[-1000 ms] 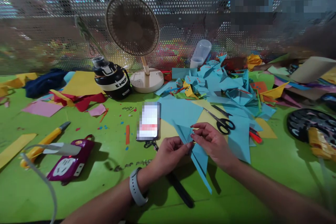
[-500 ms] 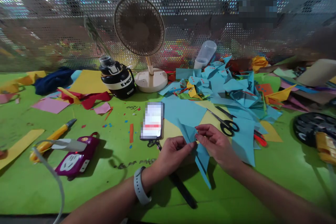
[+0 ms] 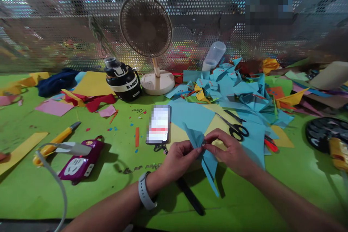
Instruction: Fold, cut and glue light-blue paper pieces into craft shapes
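Note:
A folded piece of blue paper [image 3: 210, 168] is held above the green table, one long point hanging down toward me and another part rising behind my fingers. My left hand [image 3: 181, 159], with a pale watch on the wrist, pinches its middle from the left. My right hand [image 3: 231, 152] pinches the same fold from the right, thumb and index finger meeting my left fingertips. Whether the right fingers also hold something tiny cannot be made out. Flat blue sheets [image 3: 187, 116] lie beyond the hands, and black-handled scissors [image 3: 236, 130] rest just past my right hand.
A phone [image 3: 158, 125] lies left of the sheets. Behind stand a fan [image 3: 157, 82], a black jug [image 3: 123, 83] and a heap of blue folded paper [image 3: 231, 83]. At left are a purple power bank [image 3: 81, 161] and a yellow cutter [image 3: 58, 141]. A spool [image 3: 323, 137] sits right.
My right thumb and index finger have closed in on the fold beside my left fingertips. The left hand keeps its pinch, and the upper paper part has turned slightly. The view shifts a little.

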A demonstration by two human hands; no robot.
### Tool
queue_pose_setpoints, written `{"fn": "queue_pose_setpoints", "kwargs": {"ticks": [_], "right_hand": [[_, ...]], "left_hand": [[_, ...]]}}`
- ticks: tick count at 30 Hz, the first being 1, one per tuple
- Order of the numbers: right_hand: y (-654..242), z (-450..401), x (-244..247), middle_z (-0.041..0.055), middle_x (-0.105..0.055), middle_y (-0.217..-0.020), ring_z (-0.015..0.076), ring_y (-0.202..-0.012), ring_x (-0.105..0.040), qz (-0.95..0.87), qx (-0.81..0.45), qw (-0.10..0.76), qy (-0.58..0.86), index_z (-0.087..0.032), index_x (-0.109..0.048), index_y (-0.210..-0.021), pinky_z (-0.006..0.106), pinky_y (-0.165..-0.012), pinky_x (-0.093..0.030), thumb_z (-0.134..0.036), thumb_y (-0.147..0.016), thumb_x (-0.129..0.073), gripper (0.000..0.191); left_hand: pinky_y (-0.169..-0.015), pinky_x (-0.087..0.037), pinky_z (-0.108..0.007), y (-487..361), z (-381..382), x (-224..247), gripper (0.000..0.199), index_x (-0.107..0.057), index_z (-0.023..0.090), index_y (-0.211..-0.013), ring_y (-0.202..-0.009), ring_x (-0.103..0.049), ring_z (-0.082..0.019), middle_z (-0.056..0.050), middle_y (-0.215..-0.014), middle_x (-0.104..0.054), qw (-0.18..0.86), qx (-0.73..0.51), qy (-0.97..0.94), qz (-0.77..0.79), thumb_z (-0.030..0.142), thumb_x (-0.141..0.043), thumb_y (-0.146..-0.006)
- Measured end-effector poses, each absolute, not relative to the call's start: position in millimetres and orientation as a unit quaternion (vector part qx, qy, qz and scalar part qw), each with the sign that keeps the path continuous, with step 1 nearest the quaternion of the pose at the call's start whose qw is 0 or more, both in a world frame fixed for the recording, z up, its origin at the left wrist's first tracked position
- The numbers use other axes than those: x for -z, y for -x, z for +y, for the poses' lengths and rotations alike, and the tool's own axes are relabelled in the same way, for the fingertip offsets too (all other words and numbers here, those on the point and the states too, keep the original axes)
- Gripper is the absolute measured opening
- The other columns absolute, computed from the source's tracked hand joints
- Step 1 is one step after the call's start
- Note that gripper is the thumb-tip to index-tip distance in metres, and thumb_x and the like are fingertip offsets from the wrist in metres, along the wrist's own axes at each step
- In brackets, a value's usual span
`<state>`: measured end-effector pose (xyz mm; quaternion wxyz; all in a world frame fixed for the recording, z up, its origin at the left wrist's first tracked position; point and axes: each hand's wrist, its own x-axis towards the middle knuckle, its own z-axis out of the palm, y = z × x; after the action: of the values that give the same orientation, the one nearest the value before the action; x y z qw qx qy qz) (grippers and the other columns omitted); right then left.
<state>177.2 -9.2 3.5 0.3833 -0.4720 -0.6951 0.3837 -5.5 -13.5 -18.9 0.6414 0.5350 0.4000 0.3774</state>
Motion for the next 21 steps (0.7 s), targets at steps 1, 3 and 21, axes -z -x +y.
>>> {"fn": "queue_pose_setpoints", "kwargs": {"ticks": [1,3,21], "right_hand": [[-177.6,-9.0,-3.7,0.002,-0.062,-0.085,0.0174,-0.082,-0.059,-0.703,-0.381,0.376,0.468,-0.024,-0.062,-0.09,0.032,-0.077,-0.049,-0.034,-0.083,-0.064,0.012],[-178.1,-8.7,-3.4,0.0021,-0.063,-0.084,0.0178,-0.081,-0.06,-0.709,-0.38,0.37,0.465,-0.024,-0.063,-0.089,0.032,-0.076,-0.049,-0.035,-0.083,-0.064,0.012],[-181.2,-4.6,-6.6,0.0022,-0.066,-0.077,0.0184,-0.074,-0.059,-0.734,-0.37,0.288,0.492,-0.023,-0.06,-0.078,0.031,-0.067,-0.044,-0.041,-0.084,-0.061,0.019]], "left_hand": [[-0.056,-0.041,-0.025,6.0,-13.2,18.6,0.039,-0.065,0.014,-0.07,-0.058,-0.05,-0.012,-0.002,-0.064,-0.061,0.64,-0.377,-0.538,0.399,0.053,-0.066,-0.075],[-0.056,-0.042,-0.025,6.6,-12.6,17.8,0.039,-0.065,0.014,-0.071,-0.058,-0.05,-0.012,-0.002,-0.064,-0.061,0.64,-0.377,-0.539,0.398,0.053,-0.066,-0.075],[-0.048,-0.031,-0.022,9.6,-14.4,15.9,0.036,-0.062,0.014,-0.068,-0.052,-0.037,-0.009,0.002,-0.056,-0.047,0.586,-0.33,-0.625,0.397,0.047,-0.057,-0.083]]}}
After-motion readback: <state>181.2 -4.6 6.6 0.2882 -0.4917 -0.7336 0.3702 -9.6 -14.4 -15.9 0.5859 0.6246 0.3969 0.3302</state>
